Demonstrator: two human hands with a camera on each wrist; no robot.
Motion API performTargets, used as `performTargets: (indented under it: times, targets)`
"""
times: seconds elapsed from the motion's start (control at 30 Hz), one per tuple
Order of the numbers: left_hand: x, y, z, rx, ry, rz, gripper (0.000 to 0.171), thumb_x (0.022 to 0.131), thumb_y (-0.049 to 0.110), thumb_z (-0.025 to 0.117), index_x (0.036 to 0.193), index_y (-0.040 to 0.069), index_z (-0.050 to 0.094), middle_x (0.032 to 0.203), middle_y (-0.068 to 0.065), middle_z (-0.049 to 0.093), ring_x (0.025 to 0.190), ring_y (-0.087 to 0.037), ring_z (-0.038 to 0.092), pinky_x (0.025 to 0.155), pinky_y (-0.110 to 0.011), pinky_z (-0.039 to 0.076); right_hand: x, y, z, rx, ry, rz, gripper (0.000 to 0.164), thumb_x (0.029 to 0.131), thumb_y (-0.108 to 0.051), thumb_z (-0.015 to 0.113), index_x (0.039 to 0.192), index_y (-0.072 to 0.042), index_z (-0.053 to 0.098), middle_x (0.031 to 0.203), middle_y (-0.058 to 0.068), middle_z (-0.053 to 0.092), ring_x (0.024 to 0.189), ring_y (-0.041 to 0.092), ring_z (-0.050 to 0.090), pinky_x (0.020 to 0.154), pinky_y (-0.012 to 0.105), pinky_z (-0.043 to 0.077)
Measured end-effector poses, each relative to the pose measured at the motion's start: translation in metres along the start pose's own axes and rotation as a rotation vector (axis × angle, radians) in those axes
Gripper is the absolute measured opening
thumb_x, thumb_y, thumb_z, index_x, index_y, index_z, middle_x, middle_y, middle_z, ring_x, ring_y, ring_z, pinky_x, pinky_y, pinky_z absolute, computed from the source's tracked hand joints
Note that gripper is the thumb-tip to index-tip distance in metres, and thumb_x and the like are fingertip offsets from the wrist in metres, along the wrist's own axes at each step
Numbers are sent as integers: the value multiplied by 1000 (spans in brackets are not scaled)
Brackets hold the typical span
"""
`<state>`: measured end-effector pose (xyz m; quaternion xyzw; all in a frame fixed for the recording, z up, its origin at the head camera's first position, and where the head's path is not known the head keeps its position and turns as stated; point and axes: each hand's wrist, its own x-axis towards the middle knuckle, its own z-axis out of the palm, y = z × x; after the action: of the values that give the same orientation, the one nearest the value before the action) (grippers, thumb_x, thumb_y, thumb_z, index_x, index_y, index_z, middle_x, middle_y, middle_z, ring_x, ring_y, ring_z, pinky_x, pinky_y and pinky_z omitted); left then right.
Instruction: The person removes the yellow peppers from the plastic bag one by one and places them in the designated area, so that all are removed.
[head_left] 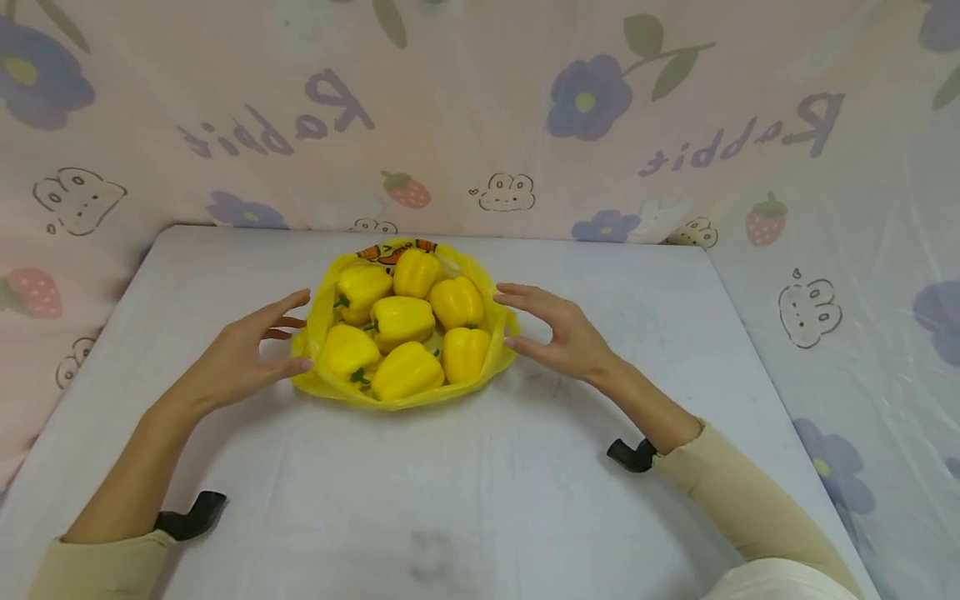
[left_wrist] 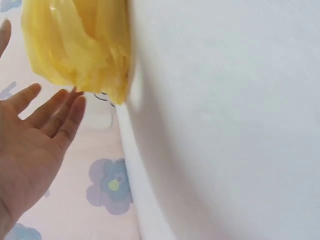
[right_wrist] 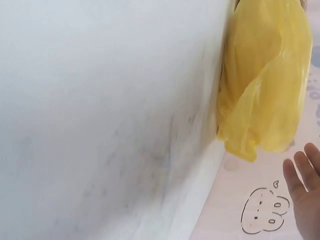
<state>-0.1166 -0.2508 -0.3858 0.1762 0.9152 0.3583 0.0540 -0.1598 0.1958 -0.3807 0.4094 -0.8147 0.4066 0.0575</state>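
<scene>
A yellow plastic bag (head_left: 390, 403) stands on the table with its mouth spread wide and its rim rolled down. Inside lie several yellow bell peppers (head_left: 403, 321) with green stems. My left hand (head_left: 243, 354) is at the bag's left side, fingers spread and thumb apart, fingertips close to the plastic. On the opposite side my right hand (head_left: 562, 333) has its fingers extended, the tips right at the bag's edge. Both wrist views show the bag's wrinkled side, with the left fingers (left_wrist: 50, 112) and right fingers (right_wrist: 295, 177) relaxed and holding nothing.
The white table (head_left: 450, 500) carries the bag near its back edge. Behind it hangs a pink curtain (head_left: 465, 108) printed with flowers, rabbits and strawberries. A black curved piece (head_left: 197, 515) is at the left sleeve, and another black piece (head_left: 632, 456) at the right sleeve.
</scene>
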Motion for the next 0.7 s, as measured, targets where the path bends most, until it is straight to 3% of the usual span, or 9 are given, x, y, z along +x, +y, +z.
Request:
performTargets:
  times: [0.4,0.7]
  targets:
    - [11,17,-2,-3,-98,-86,88,89,45,72,160,24,23,159,-18,32,130,-47,46,102,-72,34,6,-14,18,-54,-70,105,53,89,-22,77,136,-5,58,137,2,60,129,20,52,109,40,41]
    - [16,19,3,-43,-71,-68,78,89,42,74,154,18,38,158,-18,31,130,-50,46,103,-65,39,10,-29,37,-138,-109,227,53,88,-27,77,135,-10,60,133,1,63,123,20,56,105,40,45]
